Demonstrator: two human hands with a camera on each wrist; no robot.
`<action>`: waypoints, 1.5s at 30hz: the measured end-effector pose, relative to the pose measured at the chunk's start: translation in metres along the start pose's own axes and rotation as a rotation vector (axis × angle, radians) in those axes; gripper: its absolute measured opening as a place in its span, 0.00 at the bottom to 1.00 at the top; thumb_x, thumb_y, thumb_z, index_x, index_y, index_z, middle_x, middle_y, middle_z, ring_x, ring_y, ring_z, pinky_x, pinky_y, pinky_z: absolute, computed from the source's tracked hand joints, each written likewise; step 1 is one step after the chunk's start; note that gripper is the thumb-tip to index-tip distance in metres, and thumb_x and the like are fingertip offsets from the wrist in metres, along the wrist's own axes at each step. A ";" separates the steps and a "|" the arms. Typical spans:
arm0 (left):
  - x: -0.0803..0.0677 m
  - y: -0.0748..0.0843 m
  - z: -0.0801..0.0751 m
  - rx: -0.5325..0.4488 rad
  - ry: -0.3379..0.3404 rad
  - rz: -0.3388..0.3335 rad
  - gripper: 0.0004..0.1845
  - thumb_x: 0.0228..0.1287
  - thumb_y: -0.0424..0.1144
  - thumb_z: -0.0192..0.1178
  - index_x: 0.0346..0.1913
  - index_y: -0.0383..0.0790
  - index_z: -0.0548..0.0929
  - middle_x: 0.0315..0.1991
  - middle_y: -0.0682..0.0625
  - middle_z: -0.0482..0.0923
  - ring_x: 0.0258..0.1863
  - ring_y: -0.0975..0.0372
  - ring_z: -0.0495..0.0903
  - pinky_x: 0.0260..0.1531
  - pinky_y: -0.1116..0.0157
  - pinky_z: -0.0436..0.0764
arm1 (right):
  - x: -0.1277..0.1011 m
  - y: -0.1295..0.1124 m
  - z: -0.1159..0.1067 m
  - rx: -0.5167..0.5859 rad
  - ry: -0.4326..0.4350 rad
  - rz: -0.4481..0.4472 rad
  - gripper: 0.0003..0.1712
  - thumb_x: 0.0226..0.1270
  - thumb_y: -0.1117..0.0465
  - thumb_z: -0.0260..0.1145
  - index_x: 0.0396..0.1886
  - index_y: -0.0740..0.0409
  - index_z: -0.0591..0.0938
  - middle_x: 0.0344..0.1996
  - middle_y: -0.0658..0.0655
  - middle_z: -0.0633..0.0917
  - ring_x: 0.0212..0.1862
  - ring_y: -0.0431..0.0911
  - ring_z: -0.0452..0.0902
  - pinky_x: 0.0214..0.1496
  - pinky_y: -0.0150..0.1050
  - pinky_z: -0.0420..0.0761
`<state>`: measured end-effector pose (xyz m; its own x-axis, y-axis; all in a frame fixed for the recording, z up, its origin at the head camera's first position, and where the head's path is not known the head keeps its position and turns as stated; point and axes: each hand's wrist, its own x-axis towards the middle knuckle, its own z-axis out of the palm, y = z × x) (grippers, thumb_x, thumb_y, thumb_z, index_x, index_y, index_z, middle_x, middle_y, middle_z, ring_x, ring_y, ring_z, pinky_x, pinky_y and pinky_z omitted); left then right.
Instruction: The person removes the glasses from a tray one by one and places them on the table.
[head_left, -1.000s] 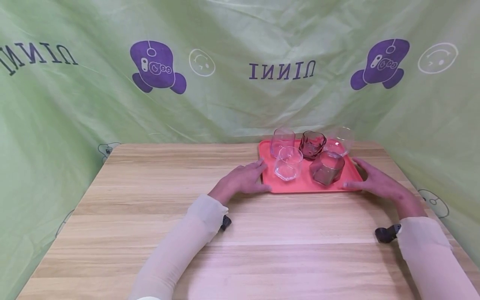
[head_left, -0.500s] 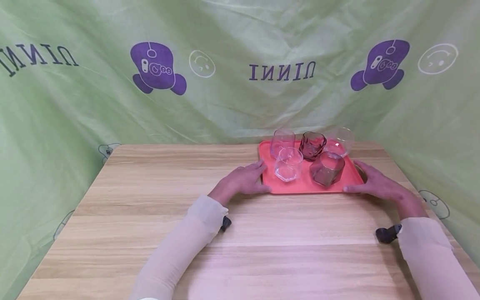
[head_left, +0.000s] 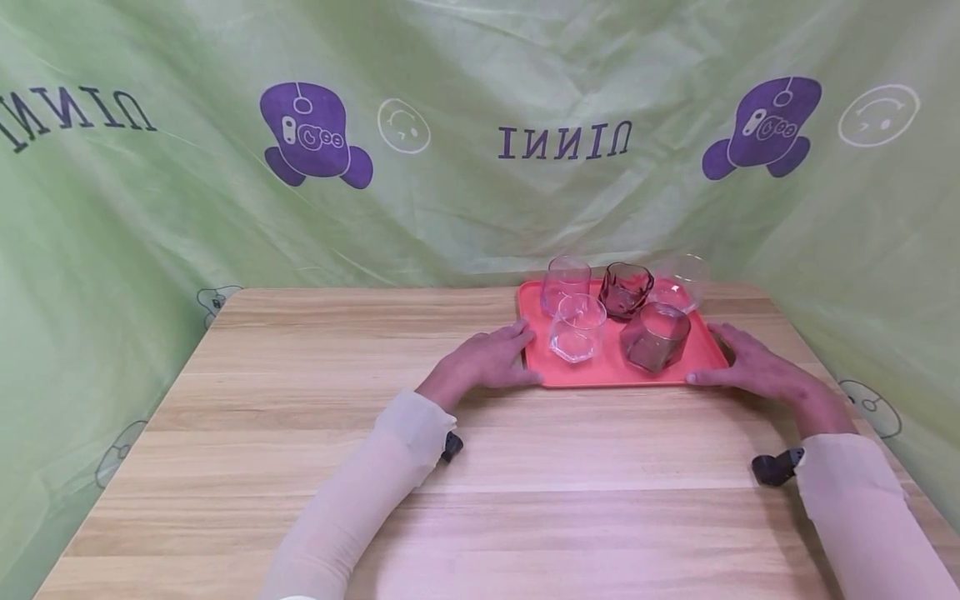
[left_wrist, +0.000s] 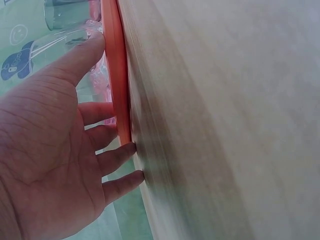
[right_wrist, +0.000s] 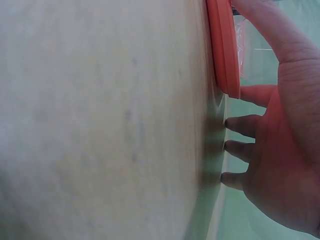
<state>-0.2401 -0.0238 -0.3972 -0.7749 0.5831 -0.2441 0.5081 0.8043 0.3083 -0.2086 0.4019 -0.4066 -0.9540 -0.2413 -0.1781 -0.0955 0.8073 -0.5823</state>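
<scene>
A red tray [head_left: 607, 375] lies on the table toward the back right and bears several drinking glasses. My left hand [head_left: 491, 357] is at its left edge, fingers extended and spread. In the left wrist view, the thumb [left_wrist: 82, 57] lies at the tray's rim [left_wrist: 116, 65]. At the opposite edge, my right hand [head_left: 753, 362] has its thumb by the front corner. The right wrist view shows that hand's fingers [right_wrist: 242, 125] nearly straight, the uppermost beside the tray's end [right_wrist: 225, 60]. A clear glass [head_left: 576, 329] and a smoky brown glass [head_left: 655, 337] stand in front.
Behind them on the tray are a pinkish glass [head_left: 566, 287], a dark purple glass [head_left: 626, 292] and a clear round glass [head_left: 678, 283]. Green printed cloth [head_left: 450, 217] hangs close behind the wooden table [head_left: 337, 350] and along both sides.
The tray, the glasses and my left hand stay in place. The far fingers of my right hand have shifted very slightly toward me along the tray's edge.
</scene>
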 end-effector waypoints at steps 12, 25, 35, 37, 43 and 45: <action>0.000 0.000 0.000 -0.004 -0.003 0.008 0.47 0.71 0.66 0.55 0.83 0.45 0.55 0.84 0.49 0.42 0.80 0.57 0.48 0.75 0.51 0.56 | -0.001 0.001 -0.001 -0.042 -0.009 0.003 0.64 0.62 0.41 0.74 0.82 0.66 0.48 0.74 0.80 0.52 0.71 0.78 0.47 0.63 0.81 0.57; 0.000 0.001 0.002 0.020 -0.001 0.001 0.47 0.71 0.67 0.56 0.82 0.45 0.56 0.84 0.49 0.43 0.80 0.57 0.49 0.76 0.49 0.55 | -0.001 0.000 -0.002 -0.083 -0.014 0.015 0.65 0.62 0.40 0.74 0.83 0.64 0.46 0.75 0.81 0.49 0.73 0.79 0.43 0.63 0.81 0.54; -0.002 0.002 0.000 0.024 -0.002 -0.001 0.47 0.70 0.67 0.56 0.82 0.46 0.56 0.84 0.50 0.43 0.80 0.57 0.50 0.75 0.49 0.56 | -0.002 -0.001 -0.001 -0.102 -0.001 -0.013 0.64 0.62 0.39 0.74 0.82 0.65 0.49 0.75 0.80 0.53 0.72 0.77 0.48 0.64 0.80 0.56; -0.001 0.002 0.000 0.021 0.000 -0.002 0.47 0.70 0.67 0.56 0.82 0.46 0.56 0.84 0.50 0.43 0.80 0.57 0.50 0.75 0.49 0.56 | -0.002 -0.002 -0.001 -0.102 0.002 -0.021 0.64 0.62 0.39 0.74 0.82 0.65 0.49 0.74 0.79 0.55 0.71 0.77 0.49 0.64 0.80 0.57; -0.002 0.003 -0.001 0.016 -0.004 -0.010 0.46 0.70 0.66 0.56 0.82 0.46 0.57 0.83 0.49 0.44 0.80 0.56 0.50 0.75 0.49 0.57 | -0.002 -0.002 -0.001 -0.100 -0.007 -0.049 0.63 0.63 0.43 0.74 0.82 0.66 0.48 0.73 0.81 0.56 0.70 0.77 0.50 0.63 0.80 0.58; -0.002 0.003 0.000 0.016 -0.004 -0.013 0.46 0.70 0.66 0.57 0.82 0.45 0.57 0.83 0.49 0.44 0.80 0.56 0.51 0.75 0.49 0.57 | -0.002 -0.003 -0.001 -0.097 -0.011 -0.054 0.62 0.64 0.43 0.74 0.82 0.67 0.48 0.73 0.81 0.57 0.70 0.78 0.49 0.63 0.79 0.58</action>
<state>-0.2373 -0.0220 -0.3954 -0.7800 0.5728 -0.2520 0.5038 0.8137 0.2901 -0.2065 0.4010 -0.4039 -0.9436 -0.2913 -0.1573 -0.1743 0.8410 -0.5122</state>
